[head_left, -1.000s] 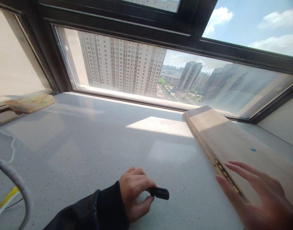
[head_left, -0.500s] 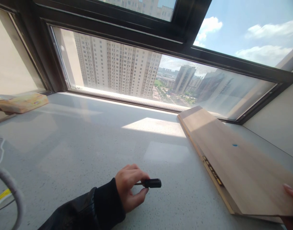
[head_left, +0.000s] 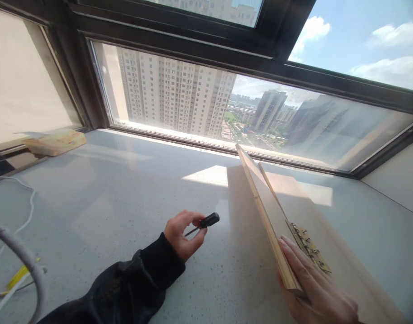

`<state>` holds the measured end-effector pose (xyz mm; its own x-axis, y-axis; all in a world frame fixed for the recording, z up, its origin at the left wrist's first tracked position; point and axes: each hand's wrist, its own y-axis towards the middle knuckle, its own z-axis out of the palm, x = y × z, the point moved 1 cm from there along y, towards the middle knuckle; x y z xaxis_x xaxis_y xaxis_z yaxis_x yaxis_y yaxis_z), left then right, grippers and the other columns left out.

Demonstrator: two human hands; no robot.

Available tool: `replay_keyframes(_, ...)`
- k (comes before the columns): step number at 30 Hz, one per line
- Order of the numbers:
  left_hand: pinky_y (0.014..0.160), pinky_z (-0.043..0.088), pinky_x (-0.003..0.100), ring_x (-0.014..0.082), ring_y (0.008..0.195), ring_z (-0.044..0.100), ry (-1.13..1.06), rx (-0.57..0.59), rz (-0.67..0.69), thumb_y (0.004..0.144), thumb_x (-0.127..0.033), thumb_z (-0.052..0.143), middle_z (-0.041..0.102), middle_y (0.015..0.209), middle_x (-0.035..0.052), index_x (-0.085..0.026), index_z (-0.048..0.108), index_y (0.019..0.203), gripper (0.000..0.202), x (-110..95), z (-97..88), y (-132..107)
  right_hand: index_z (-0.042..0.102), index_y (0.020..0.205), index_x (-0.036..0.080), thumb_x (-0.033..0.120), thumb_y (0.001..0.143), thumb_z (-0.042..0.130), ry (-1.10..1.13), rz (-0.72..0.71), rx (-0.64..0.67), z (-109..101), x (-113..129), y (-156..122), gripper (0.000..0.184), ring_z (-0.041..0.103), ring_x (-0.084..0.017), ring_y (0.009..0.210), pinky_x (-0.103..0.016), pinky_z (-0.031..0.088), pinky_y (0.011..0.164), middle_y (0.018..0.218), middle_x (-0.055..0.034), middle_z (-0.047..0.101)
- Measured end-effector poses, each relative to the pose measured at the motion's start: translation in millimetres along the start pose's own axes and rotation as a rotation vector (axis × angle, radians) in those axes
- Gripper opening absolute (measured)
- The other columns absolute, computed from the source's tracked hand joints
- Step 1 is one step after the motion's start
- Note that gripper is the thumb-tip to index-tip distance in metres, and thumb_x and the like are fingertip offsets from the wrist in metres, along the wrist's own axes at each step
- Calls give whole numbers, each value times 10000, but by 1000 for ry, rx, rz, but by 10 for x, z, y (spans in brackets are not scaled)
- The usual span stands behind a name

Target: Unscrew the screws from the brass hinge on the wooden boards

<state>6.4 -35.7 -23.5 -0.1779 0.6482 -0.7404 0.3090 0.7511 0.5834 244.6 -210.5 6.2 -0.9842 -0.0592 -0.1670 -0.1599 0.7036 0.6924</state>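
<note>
The right hand (head_left: 314,288) clamps its grip on the near end of the wooden board (head_left: 260,198), standing it on edge on the desk (head_left: 125,198) so the brass hinge (head_left: 309,247) faces up. The left hand (head_left: 184,231) pinches a small screwdriver (head_left: 204,222), apparently by its shaft, handle pointing toward the board.
</note>
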Motion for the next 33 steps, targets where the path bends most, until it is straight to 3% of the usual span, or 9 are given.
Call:
replay_keyframes(3,662,464,288,143,655,620,27,-85,-105,726,-210,584,674,706,13,-171,673,870,173,22,-48,53,403,1428,174,119,758,528,6,-177,54,154,294,69,684,622,-265,1128,-343,526,918,1295,-95,601)
replay_keyframes(6,677,457,291,143,665,611,21,-152,-206,733,-252,592,676,708,8,-167,670,885,191,63,-109,112,600,1248,168,133,731,545,29,-326,62,237,557,94,521,608,-284,1143,-357,555,891,1241,-96,638)
replay_keyframes(11,700,455,297,154,699,625,-17,-132,-337,735,-299,607,685,710,8,-166,663,907,225,155,-154,174,658,1165,199,169,767,525,77,-429,48,297,902,139,421,657,-293,1045,-353,595,803,1149,-85,689)
replay_keyframes(16,788,479,333,182,765,659,-130,106,-369,729,-317,612,720,784,43,-158,665,924,257,135,-60,109,692,1085,248,196,885,488,91,-430,-3,291,1041,166,290,689,-248,981,-302,593,789,1069,-47,728)
replay_keyframes(20,775,478,324,187,760,657,-171,279,-353,731,-302,604,718,792,52,-152,678,928,259,52,-7,43,720,942,246,243,919,487,193,-161,-266,427,1155,61,234,676,-235,1019,-347,525,937,979,-53,754)
replay_keyframes(25,713,474,287,163,695,627,-219,372,-353,723,-297,604,700,746,41,-135,677,906,254,-13,6,4,717,947,237,247,923,487,218,-112,-309,550,1223,-77,232,656,-244,1054,-370,507,964,982,-56,753)
replay_keyframes(27,725,481,288,162,701,632,-240,376,-341,725,-293,602,696,738,41,-132,674,903,250,-20,8,-4,718,964,255,229,929,464,216,-135,-245,500,1172,-84,258,661,-248,1039,-359,537,921,1007,-47,748)
replay_keyframes(30,724,487,295,164,693,639,-243,374,-324,724,-282,606,694,727,41,-134,676,900,240,-19,11,-14,698,1064,277,220,900,516,199,-217,-22,393,1085,-75,251,650,-273,1053,-351,573,861,1113,-43,711)
replay_keyframes(33,736,488,308,170,700,643,-241,373,-317,724,-275,608,698,729,43,-139,677,898,231,-6,16,-23,690,1084,267,216,869,575,253,-242,116,306,1056,-103,249,636,-275,1080,-365,561,894,1157,-27,690)
